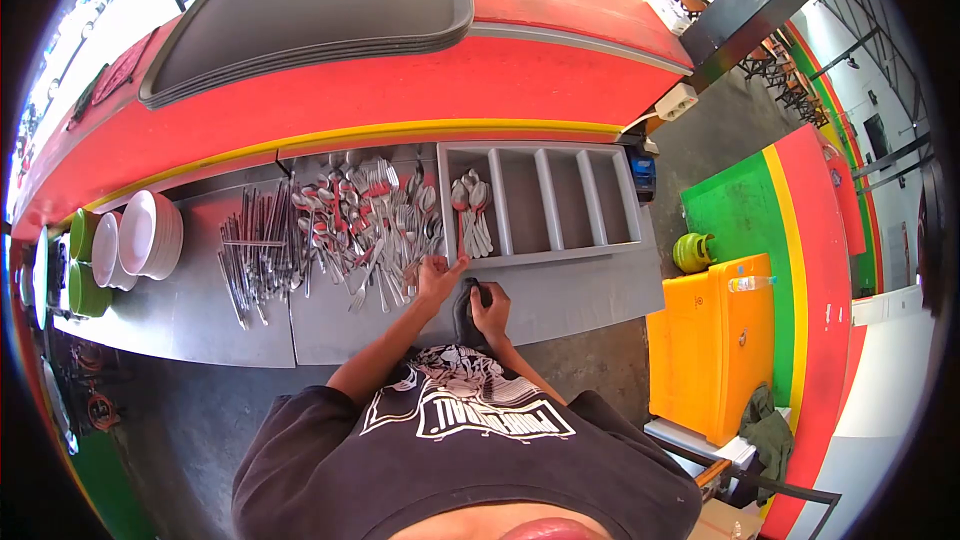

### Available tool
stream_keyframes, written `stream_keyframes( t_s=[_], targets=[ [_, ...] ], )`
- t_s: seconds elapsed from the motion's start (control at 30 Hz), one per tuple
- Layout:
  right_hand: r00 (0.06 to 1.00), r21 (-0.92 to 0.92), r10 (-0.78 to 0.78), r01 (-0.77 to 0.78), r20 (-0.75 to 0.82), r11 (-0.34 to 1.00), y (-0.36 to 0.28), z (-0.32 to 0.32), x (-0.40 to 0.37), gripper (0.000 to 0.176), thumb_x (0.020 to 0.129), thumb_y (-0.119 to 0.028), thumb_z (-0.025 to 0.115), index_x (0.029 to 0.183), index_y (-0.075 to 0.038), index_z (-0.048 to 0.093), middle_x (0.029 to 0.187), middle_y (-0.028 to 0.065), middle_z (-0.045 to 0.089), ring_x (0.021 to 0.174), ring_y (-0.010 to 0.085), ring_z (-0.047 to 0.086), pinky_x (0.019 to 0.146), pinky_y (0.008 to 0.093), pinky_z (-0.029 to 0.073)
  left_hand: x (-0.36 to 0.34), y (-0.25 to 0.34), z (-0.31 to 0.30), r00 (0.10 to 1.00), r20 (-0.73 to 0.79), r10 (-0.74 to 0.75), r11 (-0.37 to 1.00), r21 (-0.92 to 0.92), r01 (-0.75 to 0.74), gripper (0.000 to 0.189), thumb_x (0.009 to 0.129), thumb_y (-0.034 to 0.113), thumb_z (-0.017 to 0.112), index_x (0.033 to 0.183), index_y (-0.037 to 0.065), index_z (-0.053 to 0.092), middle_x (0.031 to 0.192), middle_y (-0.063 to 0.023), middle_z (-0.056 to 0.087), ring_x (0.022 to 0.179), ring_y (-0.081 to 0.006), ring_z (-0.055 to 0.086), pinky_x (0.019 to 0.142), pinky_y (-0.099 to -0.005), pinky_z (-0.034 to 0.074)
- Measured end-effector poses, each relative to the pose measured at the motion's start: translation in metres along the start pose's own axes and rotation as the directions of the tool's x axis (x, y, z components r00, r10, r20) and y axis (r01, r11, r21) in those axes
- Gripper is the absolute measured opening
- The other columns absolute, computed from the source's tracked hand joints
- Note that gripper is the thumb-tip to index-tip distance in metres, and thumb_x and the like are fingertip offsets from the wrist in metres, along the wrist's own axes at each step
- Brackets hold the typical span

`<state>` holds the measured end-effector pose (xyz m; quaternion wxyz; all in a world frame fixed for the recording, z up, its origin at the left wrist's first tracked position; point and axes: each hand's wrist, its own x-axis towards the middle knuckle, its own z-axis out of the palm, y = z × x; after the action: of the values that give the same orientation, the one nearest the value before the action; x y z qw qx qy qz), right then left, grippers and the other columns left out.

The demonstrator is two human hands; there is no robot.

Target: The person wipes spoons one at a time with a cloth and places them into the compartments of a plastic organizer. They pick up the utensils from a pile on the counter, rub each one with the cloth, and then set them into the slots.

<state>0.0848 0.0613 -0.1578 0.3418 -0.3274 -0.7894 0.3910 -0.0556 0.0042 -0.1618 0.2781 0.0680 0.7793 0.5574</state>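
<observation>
My left hand [438, 280] is closed at the front left corner of a grey cutlery tray [560, 254], beside the loose pile; what it holds, if anything, is too small to tell. My right hand [489, 312] is wrapped round a dark object [464, 318] just in front of the tray. Several spoons [471, 215] lie in the tray's leftmost compartment. Left of the tray, mixed spoons and forks [365, 225] are heaped on the metal counter [390, 325]. Farther left lies a bundle of thin utensils [258, 250].
White bowls [152, 235] and green bowls [88, 287] stand at the far left. Dark serving trays [320, 0] are stacked on the red ledge [560, 70] above the counter. A yellow container [712, 350] and a green gas cylinder [692, 252] stand to the right.
</observation>
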Motion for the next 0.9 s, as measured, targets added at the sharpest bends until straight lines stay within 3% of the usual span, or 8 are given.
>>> stream_keyframes(
  t_s=[0.07, 0.13, 0.23, 0.33, 0.43, 0.53, 0.77, 0.9],
  targets=[
    [1.000, -0.007, -0.017, 0.017, -0.001, 1.000, 0.000, 0.000, 0.002, 0.019, 0.085, -0.018, 0.065, 0.087, 0.001, 0.063, 0.081, 0.0177, 0.065, 0.075, 0.0377, 0.063, 0.069, 0.0413, 0.050, 0.006, -0.007, 0.006, 0.994, 0.019, -0.111, 0.991, -0.068, 0.112, 0.064, 0.068, 0.046, 0.085, 0.097, -0.001, 0.052, 0.083, -0.0025, 0.054, 0.067, -0.0099, 0.051, 0.059, -0.0260, 0.045],
    [0.999, -0.002, -0.052, 0.052, -0.006, 0.999, 0.004, 0.002, 0.001, 0.018, 0.084, -0.018, 0.066, 0.088, 0.000, 0.062, 0.080, 0.0184, 0.064, 0.075, 0.0396, 0.063, 0.069, 0.0434, 0.049, -0.012, 0.036, -0.004, 0.980, 0.041, -0.194, 0.970, -0.140, 0.197, 0.066, 0.067, 0.048, 0.085, 0.097, -0.001, 0.052, 0.083, -0.0022, 0.054, 0.067, -0.0105, 0.051, 0.060, -0.0265, 0.046],
    [1.000, -0.008, -0.027, 0.027, 0.006, 1.000, 0.004, 0.003, 0.000, 0.019, 0.084, -0.018, 0.066, 0.088, 0.000, 0.062, 0.082, 0.0189, 0.064, 0.076, 0.0399, 0.062, 0.069, 0.0435, 0.049, -0.005, 0.029, 0.001, 0.985, 0.026, -0.171, 0.978, -0.118, 0.173, 0.064, 0.071, 0.049, 0.082, 0.098, -0.001, 0.053, 0.084, -0.0020, 0.054, 0.066, -0.0094, 0.050, 0.059, -0.0262, 0.045],
    [1.000, -0.012, -0.010, 0.010, 0.004, 1.000, 0.003, 0.002, 0.000, 0.019, 0.085, -0.018, 0.065, 0.087, 0.001, 0.062, 0.082, 0.0170, 0.064, 0.077, 0.0370, 0.063, 0.070, 0.0410, 0.049, -0.002, 0.017, -0.007, 1.000, -0.024, -0.015, 0.972, -0.233, 0.009, 0.054, 0.079, 0.044, 0.077, 0.100, 0.000, 0.054, 0.085, -0.0050, 0.057, 0.069, -0.0136, 0.053, 0.063, -0.0297, 0.046],
    [1.000, -0.005, -0.001, 0.001, 0.012, 1.000, 0.001, 0.001, 0.001, 0.018, 0.085, -0.017, 0.065, 0.088, 0.001, 0.062, 0.082, 0.0172, 0.063, 0.077, 0.0366, 0.063, 0.070, 0.0407, 0.049, 0.000, 0.011, -0.033, 0.923, -0.181, 0.339, 0.924, 0.249, -0.290, 0.040, 0.083, 0.031, 0.072, 0.105, 0.003, 0.054, 0.094, -0.0103, 0.058, 0.084, -0.0238, 0.058, 0.074, -0.0379, 0.047],
    [1.000, -0.009, 0.006, -0.006, -0.004, 1.000, -0.004, 0.001, 0.001, 0.018, 0.084, -0.017, 0.065, 0.088, 0.001, 0.062, 0.082, 0.0176, 0.063, 0.077, 0.0367, 0.062, 0.070, 0.0404, 0.049, -0.005, 0.019, -0.060, 0.826, -0.015, 0.564, 0.626, 0.660, -0.416, 0.036, 0.081, 0.021, 0.070, 0.110, 0.006, 0.054, 0.105, -0.0132, 0.054, 0.101, -0.0327, 0.054, 0.082, -0.0456, 0.043],
    [1.000, -0.016, 0.011, -0.010, 0.005, 1.000, 0.001, 0.002, 0.000, 0.021, 0.084, -0.019, 0.065, 0.087, 0.001, 0.062, 0.081, 0.0177, 0.062, 0.077, 0.0378, 0.062, 0.070, 0.0414, 0.049, 0.011, 0.011, -0.065, 0.853, 0.033, 0.521, 0.560, 0.741, -0.371, 0.028, 0.083, 0.016, 0.064, 0.109, 0.008, 0.059, 0.106, -0.0118, 0.055, 0.102, -0.0324, 0.055, 0.080, -0.0457, 0.045],
    [1.000, -0.034, 0.015, -0.015, -0.002, 0.999, -0.002, 0.001, 0.000, 0.022, 0.084, -0.020, 0.065, 0.088, 0.001, 0.062, 0.082, 0.0181, 0.063, 0.078, 0.0383, 0.062, 0.071, 0.0421, 0.049, 0.023, 0.006, -0.070, 0.918, 0.112, 0.381, 0.534, 0.784, -0.317, 0.022, 0.087, 0.021, 0.060, 0.104, 0.008, 0.063, 0.101, -0.0125, 0.060, 0.100, -0.0316, 0.059, 0.079, -0.0455, 0.047]
  ],
)
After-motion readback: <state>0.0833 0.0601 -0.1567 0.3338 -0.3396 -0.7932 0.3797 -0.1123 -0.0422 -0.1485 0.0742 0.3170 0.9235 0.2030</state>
